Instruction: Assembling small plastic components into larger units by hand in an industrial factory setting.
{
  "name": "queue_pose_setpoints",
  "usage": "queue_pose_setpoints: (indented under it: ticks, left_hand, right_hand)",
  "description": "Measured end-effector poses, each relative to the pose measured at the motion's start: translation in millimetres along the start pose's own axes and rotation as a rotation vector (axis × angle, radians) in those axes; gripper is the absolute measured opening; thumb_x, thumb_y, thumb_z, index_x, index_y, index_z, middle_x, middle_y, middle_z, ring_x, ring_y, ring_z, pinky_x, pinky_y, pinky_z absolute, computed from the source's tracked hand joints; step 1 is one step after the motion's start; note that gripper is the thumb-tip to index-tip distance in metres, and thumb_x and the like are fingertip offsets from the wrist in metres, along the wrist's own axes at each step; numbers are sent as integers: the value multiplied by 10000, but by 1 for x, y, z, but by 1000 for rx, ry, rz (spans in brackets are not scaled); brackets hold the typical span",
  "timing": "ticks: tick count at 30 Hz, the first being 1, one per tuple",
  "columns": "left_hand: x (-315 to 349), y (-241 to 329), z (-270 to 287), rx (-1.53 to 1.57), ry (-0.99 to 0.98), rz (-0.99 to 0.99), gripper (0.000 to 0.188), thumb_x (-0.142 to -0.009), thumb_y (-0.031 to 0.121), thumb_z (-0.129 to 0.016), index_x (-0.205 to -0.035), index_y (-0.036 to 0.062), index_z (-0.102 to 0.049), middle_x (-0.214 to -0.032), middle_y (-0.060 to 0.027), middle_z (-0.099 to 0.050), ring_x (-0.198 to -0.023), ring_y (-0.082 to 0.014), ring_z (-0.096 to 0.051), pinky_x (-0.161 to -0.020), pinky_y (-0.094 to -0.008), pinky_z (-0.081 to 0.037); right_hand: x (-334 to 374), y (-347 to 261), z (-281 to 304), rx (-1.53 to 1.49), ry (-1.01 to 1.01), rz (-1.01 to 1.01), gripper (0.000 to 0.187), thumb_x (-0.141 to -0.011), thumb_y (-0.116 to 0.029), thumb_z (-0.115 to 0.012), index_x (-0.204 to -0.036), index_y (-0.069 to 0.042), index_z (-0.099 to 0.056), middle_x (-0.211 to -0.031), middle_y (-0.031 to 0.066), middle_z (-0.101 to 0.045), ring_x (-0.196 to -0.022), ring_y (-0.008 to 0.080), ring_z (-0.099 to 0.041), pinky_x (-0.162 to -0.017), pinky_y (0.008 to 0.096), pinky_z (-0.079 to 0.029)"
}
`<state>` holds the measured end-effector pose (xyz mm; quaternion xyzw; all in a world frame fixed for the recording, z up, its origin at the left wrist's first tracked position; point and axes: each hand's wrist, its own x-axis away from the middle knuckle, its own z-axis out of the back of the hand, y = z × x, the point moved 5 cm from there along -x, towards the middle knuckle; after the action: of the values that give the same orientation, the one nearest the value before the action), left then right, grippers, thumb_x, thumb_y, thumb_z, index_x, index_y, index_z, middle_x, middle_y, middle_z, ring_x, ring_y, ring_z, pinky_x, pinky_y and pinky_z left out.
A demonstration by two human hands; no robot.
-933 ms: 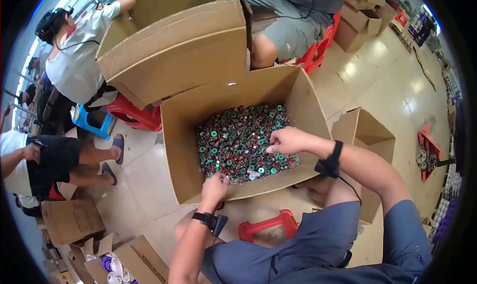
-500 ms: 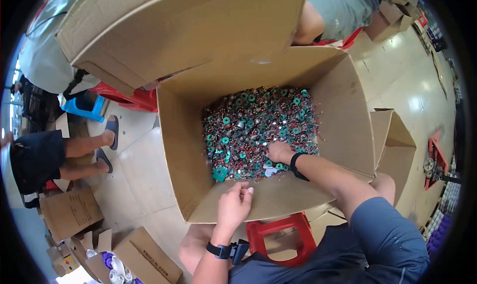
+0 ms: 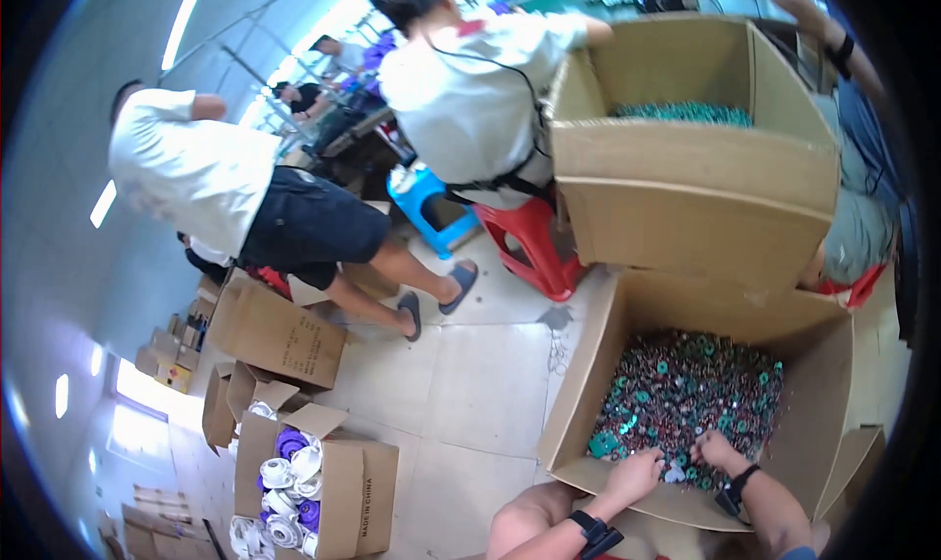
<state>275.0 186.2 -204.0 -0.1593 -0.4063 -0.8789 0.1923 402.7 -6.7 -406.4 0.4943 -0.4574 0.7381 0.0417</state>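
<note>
A large cardboard box point(image 3: 588, 403) stands in front of me at the lower right. A heap of small parts point(image 3: 686, 389) covers its bottom, with green rings, coppery bits and thin reddish wires. My right hand point(image 3: 720, 452) is at the near side of the heap, fingers closed and bent down; whatever they grip is too small to make out. Close by on the left, over the box's near wall, my left hand point(image 3: 635, 474) has its fingers drawn together, and anything in them is hidden. A pale piece point(image 3: 674, 473) lies between the hands.
Beyond my box is another cardboard box point(image 3: 696, 158) holding green parts. A person in white point(image 3: 461, 99) sits on a red stool point(image 3: 529, 251) near a blue stool point(image 3: 431, 207). Another person point(image 3: 196, 158) stands left. An open carton point(image 3: 358, 491) holds white and purple parts.
My view has swung left and up, so the box and my hands now appear at the lower right. My left hand has come over the near wall, closer to my right hand.
</note>
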Motion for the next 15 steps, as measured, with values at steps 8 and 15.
queue_pose_setpoints:
  ticks: [8, 15]
  left_hand:
    - [2, 7, -34, 866, -308, -6, 453, -1014, 270, -600, -1417, 100, -484, -1207, -28, -645, -978, -121, -635, -785, -255, -530]
    - [48, 68, -14, 685, -138, -247, 306, -1000, 262, -597, -1195, 31, -649, -972, -68, -722, -813, -140, -673, -715, -299, -553]
  right_hand:
    - [231, -159, -28, 41, -429, 294, 154, -1017, -152, -535, -905, -48, -554, -741, 5, -581, -644, 105, -579, -590, 257, -476]
    - [300, -154, 4, 40, 4, 433, 151, -1002, -131, -547, -875, -56, -577, -639, 4, -576, -504, 98, -559, -477, 269, -469]
